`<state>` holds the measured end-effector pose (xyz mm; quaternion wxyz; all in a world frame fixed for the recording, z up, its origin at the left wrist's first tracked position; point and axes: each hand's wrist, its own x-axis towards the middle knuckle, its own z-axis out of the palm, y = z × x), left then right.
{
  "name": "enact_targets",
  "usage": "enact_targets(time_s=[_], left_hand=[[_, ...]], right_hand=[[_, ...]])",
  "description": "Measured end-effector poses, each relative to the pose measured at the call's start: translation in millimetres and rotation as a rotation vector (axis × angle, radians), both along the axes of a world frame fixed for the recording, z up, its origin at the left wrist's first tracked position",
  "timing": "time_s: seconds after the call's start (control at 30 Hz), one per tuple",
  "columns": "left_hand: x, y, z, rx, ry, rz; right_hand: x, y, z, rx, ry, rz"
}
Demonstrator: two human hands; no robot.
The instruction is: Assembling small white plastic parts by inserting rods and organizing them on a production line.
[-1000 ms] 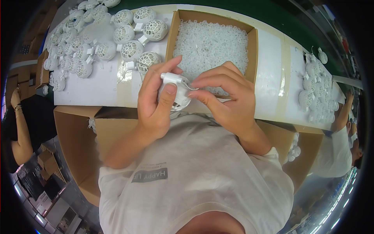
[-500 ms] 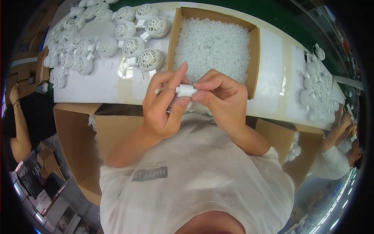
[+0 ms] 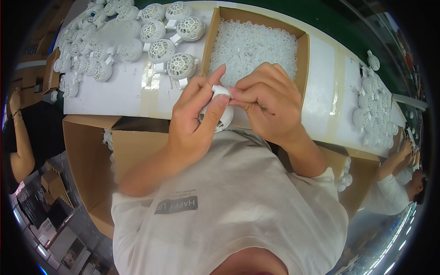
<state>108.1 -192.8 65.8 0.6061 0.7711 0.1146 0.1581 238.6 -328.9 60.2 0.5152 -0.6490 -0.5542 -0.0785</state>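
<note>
The white ball [image 3: 224,121], hard-looking like plastic, is in front of the shirt [image 3: 247,183], with the left hand [image 3: 192,114] wrapped around it. The right hand [image 3: 275,105] pinches by its short, smooth neck [image 3: 222,90]; I can't tell what is between those fingers. It looks like fiddly neck work, needing a steady hold and tiny pinches. Beyond sit a cardboard box [image 3: 302,71] of shiny, clear bits [image 3: 256,41] and round, holey balls [image 3: 181,66].

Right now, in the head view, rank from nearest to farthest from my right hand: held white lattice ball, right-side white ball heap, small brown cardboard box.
1. Held ball, in your left hand
2. Ball heap, right side
3. Cardboard box, far left
</note>
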Motion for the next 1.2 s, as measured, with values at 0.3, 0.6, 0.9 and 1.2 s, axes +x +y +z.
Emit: enact_targets(time_s=[0.3, 0.6, 0.9, 1.2], left_hand=[[-76, 78, 40, 0.41, 0.188, 0.179], [-241, 199, 27, 0.881, 0.79, 0.475], [-16, 274, 72, 0.719, 0.503, 0.258], [282, 552, -5, 1.155, 0.318, 0.286]], right_hand=[[20, 7, 10, -0.168, 0.171, 0.053], [62, -12, -21, -0.645, -0.067, -0.32], [62, -12, -17, -0.651, -0.034, -0.35], [75, 0, -12, -0.797, 0.036, -0.248]])
